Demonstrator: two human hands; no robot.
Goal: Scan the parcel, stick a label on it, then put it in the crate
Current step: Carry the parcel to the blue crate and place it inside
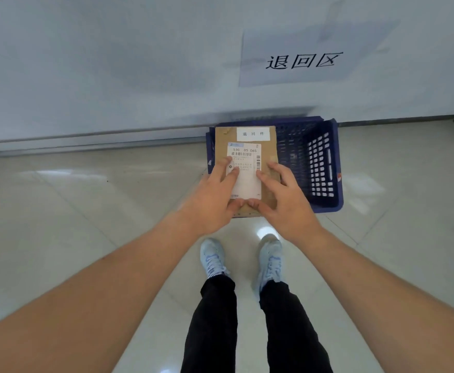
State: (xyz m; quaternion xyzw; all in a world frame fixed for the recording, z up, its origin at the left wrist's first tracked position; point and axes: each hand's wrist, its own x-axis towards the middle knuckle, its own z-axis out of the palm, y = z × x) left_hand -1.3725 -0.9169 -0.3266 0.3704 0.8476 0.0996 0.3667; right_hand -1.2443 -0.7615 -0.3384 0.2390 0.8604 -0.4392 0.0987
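Two legs in black trousers (pixel 215 324) stand nearest the camera, ending in two pale blue laced trainers (pixel 213 258) on glossy, light-coloured floor tiles (pixel 59 211). Just beyond the trainers, two bare forearms reach forward to one flat brown cardboard parcel (pixel 273 149). The left hand (pixel 212 200) lies on the parcel's left side, fingers spread on top and the thumb hooked under its near edge. The right hand (pixel 287 203) mirrors it on the parcel's right side, fingers spread wide over the cardboard and the thumb at the same near edge, so both hands grip the parcel between them. The parcel carries two paper labels: a long white shipping label (pixel 247 168) with barcodes and the digits 530 05 065 down its middle, and a small white sticker (pixel 253 134) with three printed characters at its far end. The parcel is held over the left part of one dark blue plastic crate (pixel 320 162) with perforated lattice walls. Beyond the parcel, a pale smooth wall (pixel 112 63) bears one paper sign (pixel 305 60) with three large black characters.
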